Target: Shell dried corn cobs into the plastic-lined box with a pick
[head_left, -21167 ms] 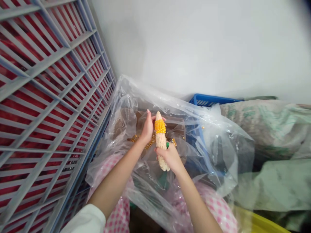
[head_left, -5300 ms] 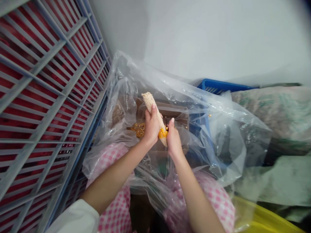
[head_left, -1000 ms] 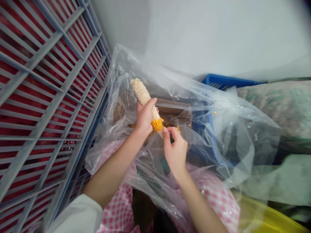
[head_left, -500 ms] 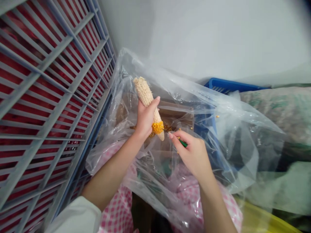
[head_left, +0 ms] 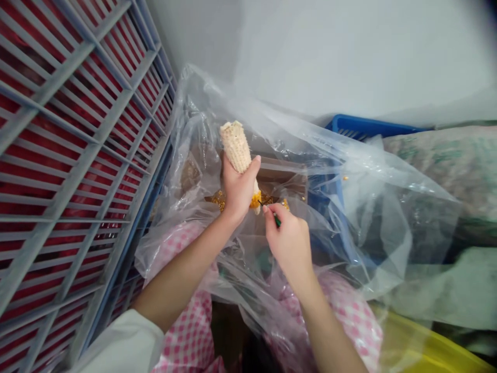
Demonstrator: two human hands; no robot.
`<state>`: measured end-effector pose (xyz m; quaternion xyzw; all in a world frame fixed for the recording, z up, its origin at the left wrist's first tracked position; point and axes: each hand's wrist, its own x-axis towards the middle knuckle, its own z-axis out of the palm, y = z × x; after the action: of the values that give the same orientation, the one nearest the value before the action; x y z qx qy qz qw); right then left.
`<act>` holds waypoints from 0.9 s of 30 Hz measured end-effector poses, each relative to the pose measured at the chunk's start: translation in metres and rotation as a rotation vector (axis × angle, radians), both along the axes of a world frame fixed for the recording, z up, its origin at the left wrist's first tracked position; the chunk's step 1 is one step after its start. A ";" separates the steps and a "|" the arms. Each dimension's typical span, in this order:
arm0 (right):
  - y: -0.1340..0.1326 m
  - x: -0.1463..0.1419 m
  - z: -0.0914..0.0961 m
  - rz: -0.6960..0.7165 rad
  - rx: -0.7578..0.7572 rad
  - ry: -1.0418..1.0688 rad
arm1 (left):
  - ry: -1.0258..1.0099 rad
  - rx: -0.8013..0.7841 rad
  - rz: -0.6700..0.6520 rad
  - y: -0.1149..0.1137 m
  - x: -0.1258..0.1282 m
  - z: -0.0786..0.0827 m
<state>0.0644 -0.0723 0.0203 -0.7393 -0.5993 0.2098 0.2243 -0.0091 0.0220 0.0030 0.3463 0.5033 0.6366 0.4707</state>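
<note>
1. Left hand (head_left: 238, 189): fingers wrapped together around the middle of a mostly stripped corn cob (head_left: 235, 147), clamping it nearly upright, tilted slightly, with the pale bare end uppermost.
2. Cob: held inside the opening of a clear plastic bag (head_left: 373, 207), above a cardboard box (head_left: 283, 173). A small patch of yellow kernels (head_left: 255, 200) remains near the lower end, partly hidden by the left hand.
3. Right hand (head_left: 289, 241): thumb and fingertips pinched together on a green-handled pick (head_left: 277, 220). Its thin dark tip reaches the kernel patch; contact cannot be confirmed at this resolution.
4. Loose kernels (head_left: 219, 199): heaped in the box beneath the cob, inside the bag.
5. Person's clothing: white sleeve (head_left: 120, 342) on the left arm; pink gingham cloth (head_left: 190, 331) below both forearms.
6. Left of the bag: grey slatted rack (head_left: 77, 155) with red material behind it.
7. Right of the bag: patterned sack (head_left: 438, 155), with a blue plastic basket (head_left: 368, 127) behind the bag and a yellow container (head_left: 427, 347) at lower right.
8. Farthest: white wall (head_left: 349, 57).
</note>
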 end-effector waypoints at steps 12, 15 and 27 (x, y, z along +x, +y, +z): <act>0.013 0.007 -0.012 -0.257 -0.131 0.934 | -0.208 -0.061 0.148 0.009 -0.002 -0.008; 0.009 0.023 0.004 -0.015 -0.015 0.428 | -0.214 -0.053 0.120 0.008 -0.007 -0.002; 0.003 0.017 0.008 0.172 -0.023 -0.262 | -0.030 -0.018 0.026 -0.001 -0.001 0.001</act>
<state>0.0815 -0.0696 0.0286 -0.7088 -0.6821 0.1367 0.1168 -0.0098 0.0211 0.0044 0.3257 0.5061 0.6435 0.4729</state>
